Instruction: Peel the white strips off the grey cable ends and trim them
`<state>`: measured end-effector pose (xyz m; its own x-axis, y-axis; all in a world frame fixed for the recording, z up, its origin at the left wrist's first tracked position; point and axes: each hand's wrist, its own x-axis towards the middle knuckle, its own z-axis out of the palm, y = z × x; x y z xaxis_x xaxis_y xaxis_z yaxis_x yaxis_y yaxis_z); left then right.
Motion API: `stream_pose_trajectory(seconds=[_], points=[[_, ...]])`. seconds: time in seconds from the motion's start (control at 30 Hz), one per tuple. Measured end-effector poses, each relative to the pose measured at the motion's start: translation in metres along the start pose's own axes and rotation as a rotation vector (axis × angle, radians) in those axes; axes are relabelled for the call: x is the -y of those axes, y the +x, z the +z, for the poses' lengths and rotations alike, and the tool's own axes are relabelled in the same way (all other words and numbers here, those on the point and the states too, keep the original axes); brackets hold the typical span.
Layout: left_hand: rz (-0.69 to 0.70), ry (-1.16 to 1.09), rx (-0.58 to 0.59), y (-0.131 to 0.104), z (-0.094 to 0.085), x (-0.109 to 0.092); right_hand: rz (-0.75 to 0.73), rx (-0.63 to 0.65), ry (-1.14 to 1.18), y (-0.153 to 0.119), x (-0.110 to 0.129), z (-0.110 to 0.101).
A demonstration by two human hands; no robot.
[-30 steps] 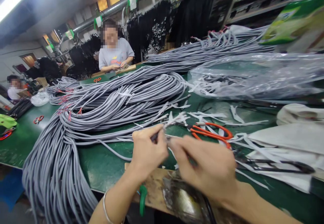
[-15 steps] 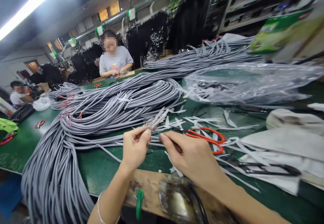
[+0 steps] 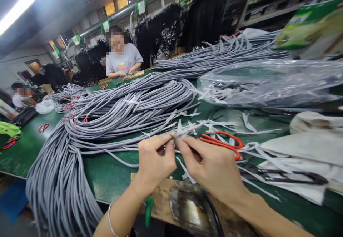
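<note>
My left hand [image 3: 157, 158] is closed in a pinch on a bundle of thin whitish strands [image 3: 189, 130], which look like stripped cable ends. The strands stick out to the right, past the fingertips. Against the left fingertips, my right hand [image 3: 211, 160] pinches at the near end of the same bundle. The fingers hide the exact spot they grip. Just beyond the right hand lie orange-handled scissors [image 3: 237, 146], their blades partly covered. Behind both hands spreads a large coil of grey cables [image 3: 160, 101] with a white tie around it.
Scraps of white strip [image 3: 249, 124] litter the green table [image 3: 112, 179]. At right are a clear plastic bag [image 3: 273, 87], white cloth [image 3: 302, 147] and black-handled snips [image 3: 300, 175]. A wooden board [image 3: 158, 208] bears a metal block at the front edge. A co-worker [image 3: 122, 58] sits opposite.
My hands have come together, the left moving right to meet the right. The strands pointed up and to the right before; now they lie flatter, toward the right. The view has shifted slightly.
</note>
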<state>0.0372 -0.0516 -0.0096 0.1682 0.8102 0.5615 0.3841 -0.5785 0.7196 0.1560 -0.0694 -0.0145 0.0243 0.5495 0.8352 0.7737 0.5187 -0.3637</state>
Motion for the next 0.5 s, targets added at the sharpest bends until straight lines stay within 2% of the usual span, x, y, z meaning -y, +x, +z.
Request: stream_pose_trajectory(seconds=[0.07,0.17,0.27,0.5], points=[[-0.015,0.014,-0.011,0.001,0.001,-0.002,-0.113,-0.071,-0.058,-0.002,0.002,0.001],[-0.133,-0.04,0.015,0.005,0.002,0.0,-0.26,-0.103,-0.076,-0.007,0.006,0.003],[-0.223,-0.11,0.018,0.01,0.002,0.004,-0.309,-0.095,-0.019,-0.013,0.006,0.004],[-0.026,-0.025,-0.062,0.004,0.002,0.005,-0.383,-0.166,-0.032,-0.009,0.005,-0.002]])
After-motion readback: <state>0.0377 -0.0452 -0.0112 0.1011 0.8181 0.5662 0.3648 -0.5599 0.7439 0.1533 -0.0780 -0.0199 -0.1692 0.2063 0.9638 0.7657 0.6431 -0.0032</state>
